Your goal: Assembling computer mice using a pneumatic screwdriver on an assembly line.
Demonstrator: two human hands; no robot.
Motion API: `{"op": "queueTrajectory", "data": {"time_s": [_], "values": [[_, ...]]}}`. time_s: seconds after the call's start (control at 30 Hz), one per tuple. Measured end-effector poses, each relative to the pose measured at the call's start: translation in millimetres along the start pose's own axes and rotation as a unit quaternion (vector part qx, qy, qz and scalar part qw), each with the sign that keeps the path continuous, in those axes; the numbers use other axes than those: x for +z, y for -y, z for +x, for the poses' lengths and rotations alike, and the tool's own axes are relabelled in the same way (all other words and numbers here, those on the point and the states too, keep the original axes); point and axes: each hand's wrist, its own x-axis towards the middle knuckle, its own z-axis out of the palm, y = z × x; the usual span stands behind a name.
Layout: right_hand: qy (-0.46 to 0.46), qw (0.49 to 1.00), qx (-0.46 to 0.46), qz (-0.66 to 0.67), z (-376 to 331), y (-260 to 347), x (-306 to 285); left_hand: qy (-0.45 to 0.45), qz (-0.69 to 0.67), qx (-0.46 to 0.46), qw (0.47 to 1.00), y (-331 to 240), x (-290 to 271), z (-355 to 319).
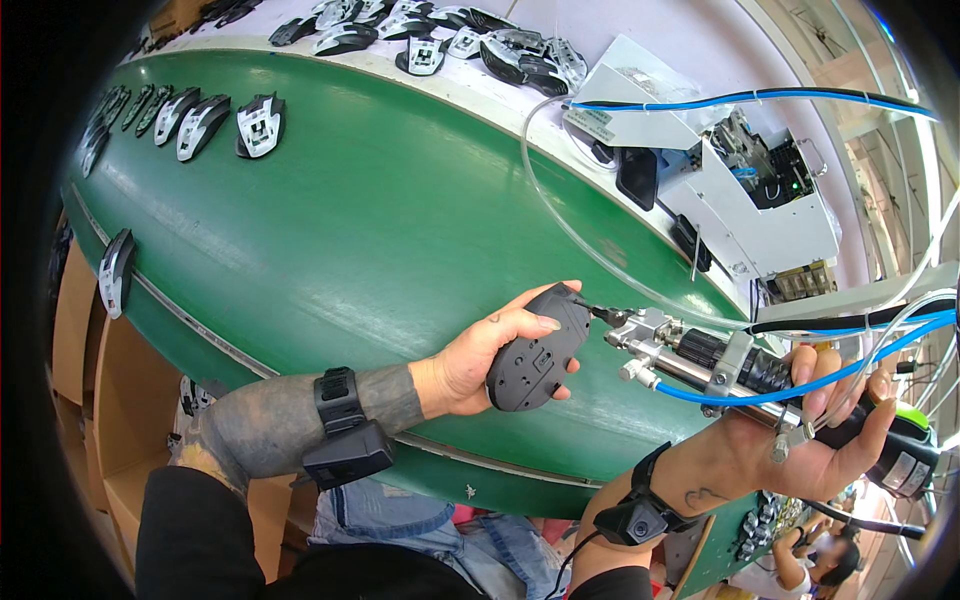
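Observation:
My left hand (480,355) grips a black computer mouse (540,350) with its underside turned up, thumb across the edge and fingertips showing on the far side. In my right hand (810,440) is a powered screwdriver (735,370) with a metal cylinder beside it and blue and clear air tubes attached. The screwdriver's tip (605,314) points left and meets the upper end of the mouse, near its edge. Whether a screw sits under the tip is too small to tell.
Under my hands runs a green conveyor belt (350,210) with several mouse bodies (203,127) at its far left. A single mouse shell (116,274) rests on the near rail. More shells (423,55) lie on the back ledge, beside a white screw-feeder machine (740,200). Tubes (560,220) hang across the right.

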Motion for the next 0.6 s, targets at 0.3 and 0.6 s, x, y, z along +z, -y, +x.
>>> {"op": "queueTrajectory", "data": {"time_s": [0.3,0.6], "values": [[-0.060,0.997,-0.046,-0.030,1,12,-8,-0.150,0.059,0.049,0.986,2,-13,10],[-0.061,0.996,-0.040,-0.058,3,-3,-9,-0.041,0.001,0.032,0.999,-4,-9,7]]}}
